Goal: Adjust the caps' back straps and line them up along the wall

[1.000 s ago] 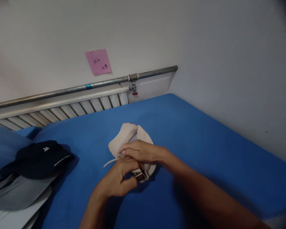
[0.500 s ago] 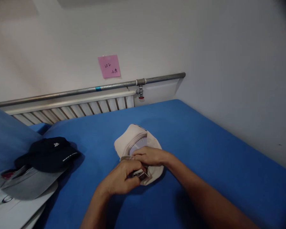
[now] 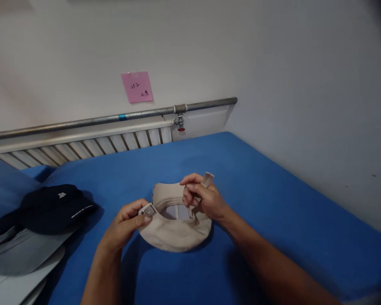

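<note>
A beige baseball cap [image 3: 174, 235] rests on the blue sheet, its opening facing up and its brim [image 3: 168, 192] pointing away from me. My left hand [image 3: 127, 224] pinches the cap's metal buckle [image 3: 148, 210] between thumb and fingers at the left end of the back opening. At the right end, my right hand [image 3: 206, 197] is closed on the cap's fabric strap, and the strap's free end [image 3: 207, 179] sticks up between its fingers. Buckle and strap are apart. Part of the cap's right side is hidden behind my right hand.
To the left lies a stack of caps: a dark navy cap [image 3: 55, 209] on top, a grey cap [image 3: 22, 252] under it and white ones [image 3: 25, 288] below. Behind the blue sheet [image 3: 273, 212] are a white radiator [image 3: 101, 145], a metal pipe [image 3: 82, 123] and a wall bearing a pink note [image 3: 137, 87].
My hands have moved apart, the left to the left with the buckle, the right up with the strap. The cap has turned, spreading its back opening. The view has shifted slightly right.
</note>
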Available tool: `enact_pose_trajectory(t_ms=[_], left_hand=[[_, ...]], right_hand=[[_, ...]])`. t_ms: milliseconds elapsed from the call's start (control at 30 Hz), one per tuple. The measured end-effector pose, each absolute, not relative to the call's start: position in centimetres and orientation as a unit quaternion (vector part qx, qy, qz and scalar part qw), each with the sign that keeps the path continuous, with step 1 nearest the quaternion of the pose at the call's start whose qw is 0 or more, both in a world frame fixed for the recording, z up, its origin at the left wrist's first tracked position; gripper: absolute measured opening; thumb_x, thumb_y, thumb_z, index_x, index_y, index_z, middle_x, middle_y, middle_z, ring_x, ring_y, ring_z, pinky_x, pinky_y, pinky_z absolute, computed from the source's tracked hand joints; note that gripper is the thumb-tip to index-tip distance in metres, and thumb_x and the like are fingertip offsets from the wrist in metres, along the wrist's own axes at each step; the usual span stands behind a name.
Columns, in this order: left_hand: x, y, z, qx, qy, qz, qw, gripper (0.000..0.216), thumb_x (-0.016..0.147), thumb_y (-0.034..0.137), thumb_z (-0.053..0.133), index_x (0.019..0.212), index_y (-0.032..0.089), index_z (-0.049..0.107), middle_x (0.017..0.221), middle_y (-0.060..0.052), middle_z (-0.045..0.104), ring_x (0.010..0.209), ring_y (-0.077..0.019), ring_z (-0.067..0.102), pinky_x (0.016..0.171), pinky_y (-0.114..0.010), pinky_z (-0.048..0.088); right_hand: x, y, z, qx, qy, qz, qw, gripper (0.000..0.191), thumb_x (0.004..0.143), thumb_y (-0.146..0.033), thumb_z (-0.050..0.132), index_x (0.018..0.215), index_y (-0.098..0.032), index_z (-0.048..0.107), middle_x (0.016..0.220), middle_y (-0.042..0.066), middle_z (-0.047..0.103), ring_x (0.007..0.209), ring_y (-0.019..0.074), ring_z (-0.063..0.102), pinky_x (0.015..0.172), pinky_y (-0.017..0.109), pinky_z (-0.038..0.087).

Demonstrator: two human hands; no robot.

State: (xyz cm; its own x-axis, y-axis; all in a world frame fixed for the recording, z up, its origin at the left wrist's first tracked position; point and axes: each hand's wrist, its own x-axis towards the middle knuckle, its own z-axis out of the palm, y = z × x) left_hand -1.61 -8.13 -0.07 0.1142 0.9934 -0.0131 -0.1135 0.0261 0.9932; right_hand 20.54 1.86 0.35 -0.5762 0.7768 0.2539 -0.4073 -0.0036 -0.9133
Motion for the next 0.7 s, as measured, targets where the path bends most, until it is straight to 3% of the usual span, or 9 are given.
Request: enact_pose_trajectory(t_ms=[200,433,700], left_hand=[[-1.5,-7.7,-0.4,0.469,0.422,0.509,0.586,0.027,0.066,0.037,0.074,0.075,0.013,0.065,0.064,-0.002,0.059,0.055,-0.0108,0.050,0.053,-0.020,0.037],[-0.5,-7.8,0.5,0.511,0.499,0.443,0.542,0.041,0.076,0.055,0.062,0.080,0.015,0.063,0.059,0.002,0.051,0.049,-0.0081,0.039,0.045,-0.018,0.028],[0.0,-7.9,0.6,0.504,0.530,0.415,0.542,0.025,0.076,0.039,0.069,0.071,0.015,0.059,0.061,0.004,0.052,0.052,-0.0070,0.043,0.050,-0.018,0.033]], right_hand=[[19.9,0.9,-0.5,-0.288,-0.825,0.370,0.314,0.024,0.079,-0.011,0.052,0.097,-0.021,0.063,0.081,0.000,0.065,0.073,0.0130,0.058,0.069,0.026,0.042],[19.1,-0.5,-0.8,-0.299,-0.862,0.321,0.252,0.028,0.083,-0.011,0.050,0.107,-0.023,0.060,0.094,0.004,0.068,0.084,0.0168,0.061,0.073,0.026,0.042],[19.2,-1.3,0.1,-0.248,-0.866,0.356,0.249,0.025,0.082,-0.017,0.056,0.106,-0.021,0.062,0.094,0.005,0.068,0.081,0.0167,0.060,0.073,0.027,0.042]])
